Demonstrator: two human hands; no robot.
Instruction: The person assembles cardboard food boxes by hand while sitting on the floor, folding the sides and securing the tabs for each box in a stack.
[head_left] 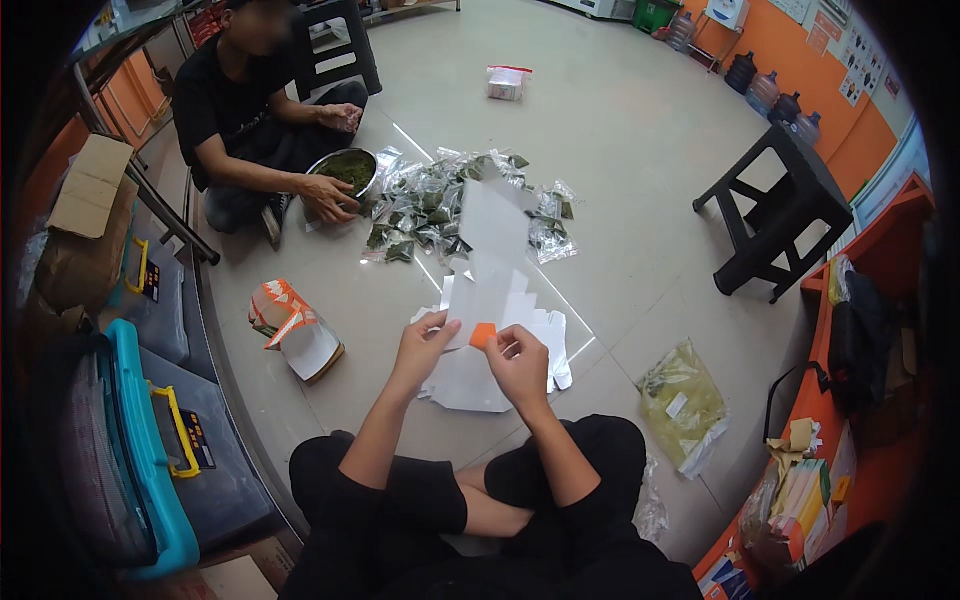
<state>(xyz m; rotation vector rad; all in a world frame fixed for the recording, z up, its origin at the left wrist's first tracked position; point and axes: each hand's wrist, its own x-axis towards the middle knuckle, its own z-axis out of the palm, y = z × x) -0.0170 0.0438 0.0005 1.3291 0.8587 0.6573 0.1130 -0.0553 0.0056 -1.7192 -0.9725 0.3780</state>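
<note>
My left hand (425,350) pinches the edge of a long white unfolded carton (490,225), thumb on top. My right hand (518,368), fingers closed, grips a small orange sticker (483,334) that lies against the carton's face. Whether the sticker is stuck down, I cannot tell. Under my hands, more flat white cartons (545,345) are spread on the floor with their flaps fanned out. Behind the held carton lies a pile of small clear packets (420,205) with dark green contents, partly hidden by it.
Across at the left a person sits with one hand on a metal bowl (345,170) of green stuff. A box with orange-and-white strips (300,330) stands left of me. At right are a yellowish plastic bag (685,408), a black stool (775,210) and an orange shelf (890,240).
</note>
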